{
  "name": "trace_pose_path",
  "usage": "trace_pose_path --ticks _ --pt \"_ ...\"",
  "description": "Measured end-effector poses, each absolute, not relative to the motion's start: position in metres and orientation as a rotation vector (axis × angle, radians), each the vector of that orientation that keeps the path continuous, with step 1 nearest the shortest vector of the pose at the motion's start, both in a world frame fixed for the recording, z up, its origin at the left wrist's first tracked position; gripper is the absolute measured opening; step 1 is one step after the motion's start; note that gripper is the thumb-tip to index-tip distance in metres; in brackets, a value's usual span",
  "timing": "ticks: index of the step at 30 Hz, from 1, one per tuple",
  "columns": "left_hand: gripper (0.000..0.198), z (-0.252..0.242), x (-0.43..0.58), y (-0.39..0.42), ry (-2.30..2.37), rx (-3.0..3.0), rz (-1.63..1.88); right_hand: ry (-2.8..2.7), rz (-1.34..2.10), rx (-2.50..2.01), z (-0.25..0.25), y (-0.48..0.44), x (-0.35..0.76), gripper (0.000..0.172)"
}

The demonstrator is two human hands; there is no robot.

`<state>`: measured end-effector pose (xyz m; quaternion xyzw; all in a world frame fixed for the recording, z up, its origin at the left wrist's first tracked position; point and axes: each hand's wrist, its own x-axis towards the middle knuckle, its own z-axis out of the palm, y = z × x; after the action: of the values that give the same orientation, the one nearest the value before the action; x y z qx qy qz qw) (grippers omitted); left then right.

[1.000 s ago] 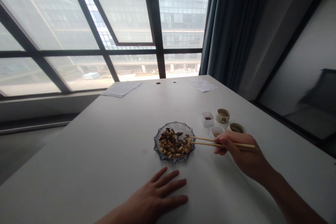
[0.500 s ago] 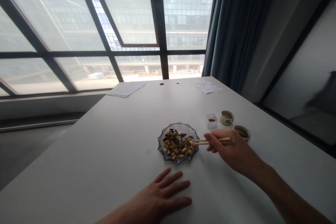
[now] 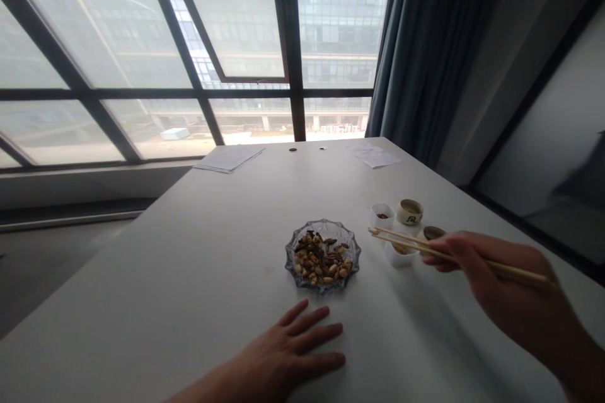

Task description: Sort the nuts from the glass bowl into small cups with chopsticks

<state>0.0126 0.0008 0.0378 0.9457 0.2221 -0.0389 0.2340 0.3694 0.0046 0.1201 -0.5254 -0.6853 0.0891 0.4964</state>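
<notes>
Pale wooden chopsticks [image 3: 425,250], grasped by the right hand [image 3: 510,297], had been withdrawn from the scalloped glass bowl [image 3: 337,230] to centre-right, a tan nut [image 3: 374,231] apparently extracted, while the left hand [image 3: 292,346] was spread unladen, lower-centre.

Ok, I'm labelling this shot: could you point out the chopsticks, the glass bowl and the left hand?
Chopsticks [image 3: 516,272]: head view, on the thick ends behind the fingers.
Glass bowl [image 3: 336,230]: head view, on its bare far inner wall.
Left hand [image 3: 286,351]: head view, on its back.
</notes>
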Motion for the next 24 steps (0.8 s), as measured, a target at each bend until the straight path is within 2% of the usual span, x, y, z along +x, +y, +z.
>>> trace_pose_path --ticks 7,11,16,20,24 --pt "0.072 0.036 0.012 0.001 0.625 2.578 -0.078 -1.358 0.022 -1.45 0.118 -0.009 0.411 0.036" --pt "0.079 0.033 0.012 0.002 0.612 2.577 -0.066 -1.403 0.195 -1.467 0.108 -0.004 0.418 0.039" --pt "0.076 0.034 0.012 0.002 0.624 2.589 -0.093 -1.32 0.294 -1.47 0.102 0.0 0.415 0.042" --pt "0.074 0.035 0.011 0.001 0.618 2.599 -0.084 -1.34 0.313 -1.398 0.108 0.003 0.398 0.037" --pt "0.076 0.035 0.012 0.001 0.598 2.595 -0.061 -1.554 0.482 -1.246 0.108 0.016 0.365 0.034"
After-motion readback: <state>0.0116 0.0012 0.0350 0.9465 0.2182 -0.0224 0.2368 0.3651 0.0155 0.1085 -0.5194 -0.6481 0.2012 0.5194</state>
